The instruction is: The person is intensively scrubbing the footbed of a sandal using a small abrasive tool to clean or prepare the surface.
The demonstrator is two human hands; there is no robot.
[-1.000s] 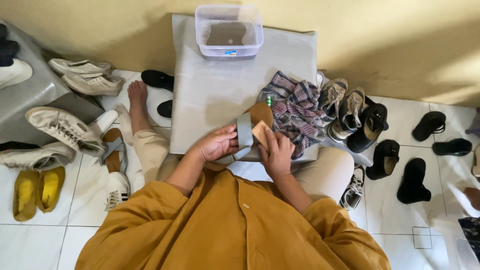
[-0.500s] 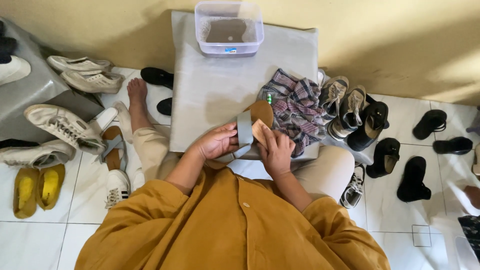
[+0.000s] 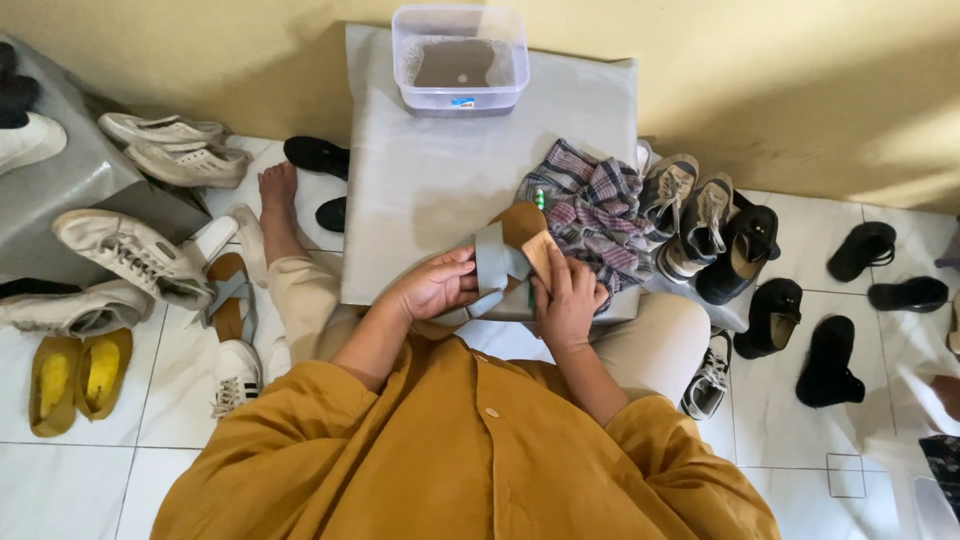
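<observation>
At the near edge of the low grey table (image 3: 430, 180), a brown sandal (image 3: 510, 250) with crossed grey straps is held between both hands. The left hand (image 3: 432, 287) is closed around the strap side, and the right hand (image 3: 568, 300) grips the sole from the other side, fingers curled over it. Just behind the sandal lies a checked cloth (image 3: 590, 205), touching it. At the far end of the table stands a clear plastic box (image 3: 460, 58). White sneakers (image 3: 130, 255) and yellow flat shoes (image 3: 78, 375) lie on the tiled floor to the left, black sandals (image 3: 810, 330) to the right.
</observation>
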